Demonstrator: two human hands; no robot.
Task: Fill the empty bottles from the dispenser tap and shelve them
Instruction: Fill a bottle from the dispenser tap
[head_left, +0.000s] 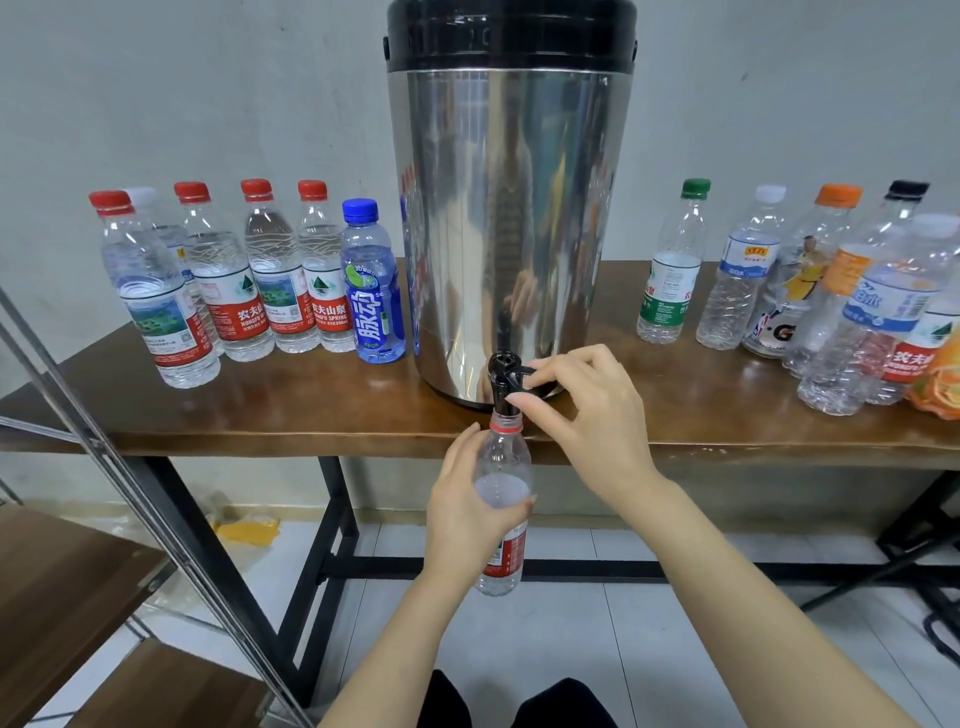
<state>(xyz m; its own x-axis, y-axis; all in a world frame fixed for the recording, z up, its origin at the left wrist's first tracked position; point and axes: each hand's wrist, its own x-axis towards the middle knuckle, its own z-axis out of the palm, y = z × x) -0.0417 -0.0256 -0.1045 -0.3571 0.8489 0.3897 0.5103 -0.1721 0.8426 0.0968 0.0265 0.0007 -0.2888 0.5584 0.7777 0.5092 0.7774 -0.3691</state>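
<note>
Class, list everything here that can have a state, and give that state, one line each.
Red-labelled bottle: uncapped, upright under tap, partly filled, gripped by left hand.
Tap: lever pinched by right hand; flow not discernible.
Dispenser: upright, lid on.
Bottles left of dispenser: capped, standing.
Bottles right of dispenser: capped, standing.

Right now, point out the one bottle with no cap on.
The bottle the left hand holds under the tap; those standing on the table wear caps.
</note>
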